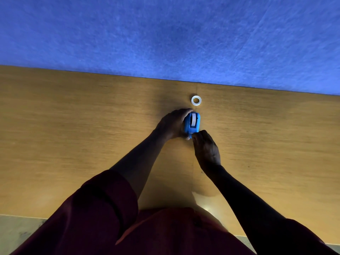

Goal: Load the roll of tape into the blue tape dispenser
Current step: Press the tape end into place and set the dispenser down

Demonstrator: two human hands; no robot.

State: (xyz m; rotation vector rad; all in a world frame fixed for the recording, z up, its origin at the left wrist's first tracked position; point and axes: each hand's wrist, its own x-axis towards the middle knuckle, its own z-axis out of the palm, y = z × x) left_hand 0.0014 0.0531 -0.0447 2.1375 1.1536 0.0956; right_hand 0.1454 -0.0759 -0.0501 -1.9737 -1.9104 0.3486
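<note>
The blue tape dispenser (192, 124) stands on the wooden table (73, 135) with a white roll of tape (193, 120) showing in its top slot. My left hand (173, 124) wraps around the dispenser's left side and holds it. My right hand (206, 146) has its fingertips pinched at the dispenser's near end, by the cutter; what they pinch is too small to tell. A second white ring, a roll or empty core (196, 100), lies flat on the table just beyond the dispenser.
A blue felt wall panel (165, 34) rises behind the table's far edge. The table's near edge runs along the bottom, with pale floor (16, 230) at the lower left. My dark red sleeves fill the foreground.
</note>
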